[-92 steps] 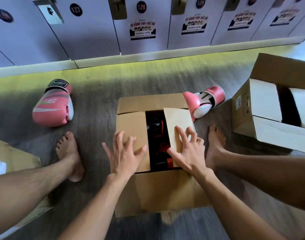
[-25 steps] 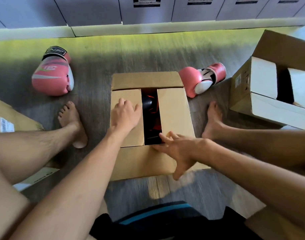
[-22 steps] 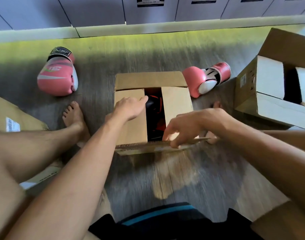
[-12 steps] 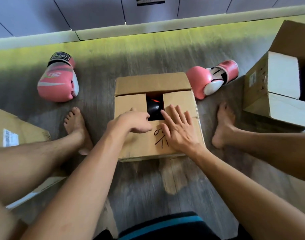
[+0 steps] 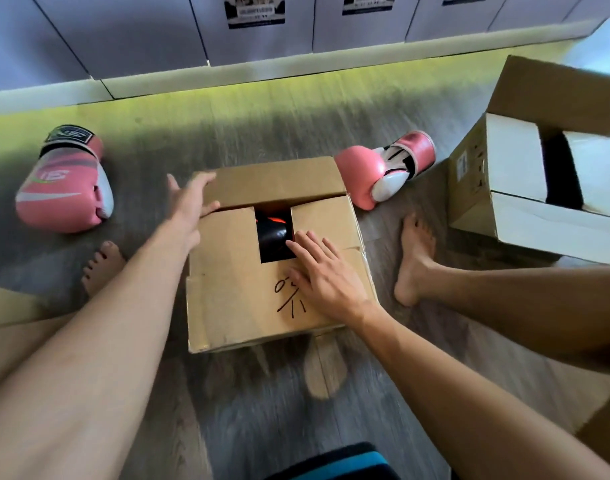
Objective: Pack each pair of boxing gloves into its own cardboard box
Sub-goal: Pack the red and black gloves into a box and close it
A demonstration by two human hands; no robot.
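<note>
Head view: pressing right hand (image 5: 326,275), fingers flat and gripping nothing, on cardboard box (image 5: 227,306) beside gap showing black gloves (image 5: 274,233) inside; touching far flap (image 5: 279,181), long axis running left-right, at its left end with straight-fingered left hand (image 5: 191,199), likely the nearer one for folding.

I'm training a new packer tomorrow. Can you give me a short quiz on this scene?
1. True or false: both pink gloves lie on the floor, outside every box.
2. Which hand lies flat on top of the middle box? A) left B) right
3. Fill in: through the gap between the flaps shows a ___ glove.
Key: 1 true; 2 B, the right hand; 3 black glove.
</note>
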